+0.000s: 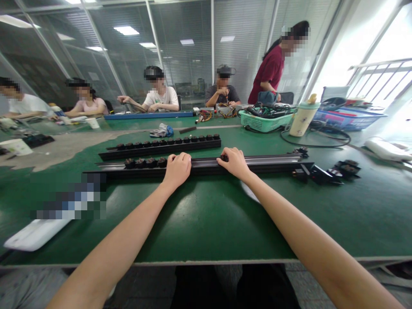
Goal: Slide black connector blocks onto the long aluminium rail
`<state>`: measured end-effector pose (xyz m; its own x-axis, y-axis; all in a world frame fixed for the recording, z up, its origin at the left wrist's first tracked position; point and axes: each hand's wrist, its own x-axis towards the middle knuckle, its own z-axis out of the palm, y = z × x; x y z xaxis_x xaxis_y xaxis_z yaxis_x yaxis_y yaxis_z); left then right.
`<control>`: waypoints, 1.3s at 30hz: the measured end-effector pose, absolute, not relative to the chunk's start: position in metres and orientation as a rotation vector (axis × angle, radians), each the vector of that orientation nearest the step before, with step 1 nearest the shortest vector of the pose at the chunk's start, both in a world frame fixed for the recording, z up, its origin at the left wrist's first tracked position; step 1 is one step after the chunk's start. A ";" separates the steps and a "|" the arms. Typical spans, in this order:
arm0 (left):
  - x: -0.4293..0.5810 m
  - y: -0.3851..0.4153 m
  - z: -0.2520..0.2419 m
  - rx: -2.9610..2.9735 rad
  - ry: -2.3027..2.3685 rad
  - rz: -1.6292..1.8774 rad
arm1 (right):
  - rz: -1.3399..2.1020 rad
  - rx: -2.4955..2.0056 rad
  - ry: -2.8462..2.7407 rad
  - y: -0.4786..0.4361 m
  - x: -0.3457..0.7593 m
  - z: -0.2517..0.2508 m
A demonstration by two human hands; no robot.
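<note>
A long black channel rail (267, 163) lies across the green table in front of me, with three black socket modules (144, 162) seated in its left part. My left hand (177, 168) rests on the rail just right of those modules, its fingers curled over the rail's edge. My right hand (234, 162) sits further right on the same rail, fingers bent down onto a small black module (224, 158). A second rail (161, 148), filled with several socket modules, lies parallel just behind.
Loose black modules (346, 168) lie at the rail's right end. A green basket of cables (265, 119), a cream bottle (303, 118), a black cable loop (317, 137) and a blue tray (349, 118) stand at the back right. A white object (35, 234) lies near left. Several people are at the far side.
</note>
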<state>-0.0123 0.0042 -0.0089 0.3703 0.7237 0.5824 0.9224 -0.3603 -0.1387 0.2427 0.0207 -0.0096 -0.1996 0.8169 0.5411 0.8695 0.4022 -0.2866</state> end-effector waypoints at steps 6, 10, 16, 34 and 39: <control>-0.012 0.005 -0.009 -2.196 -1.422 -0.608 | -0.124 -1.472 -2.049 0.017 0.241 -0.008; -0.012 0.005 -0.009 -2.205 -1.423 -0.617 | -0.139 -1.491 -2.050 0.014 0.239 -0.007; -0.012 0.004 -0.009 -2.200 -1.426 -0.606 | -0.135 -1.505 -2.052 0.013 0.239 -0.005; -0.013 0.006 -0.010 -2.210 -1.426 -0.619 | -0.132 -1.522 -2.037 0.014 0.241 -0.005; -0.013 0.005 -0.010 -2.211 -1.420 -0.627 | -0.133 -1.525 -2.027 0.014 0.242 -0.005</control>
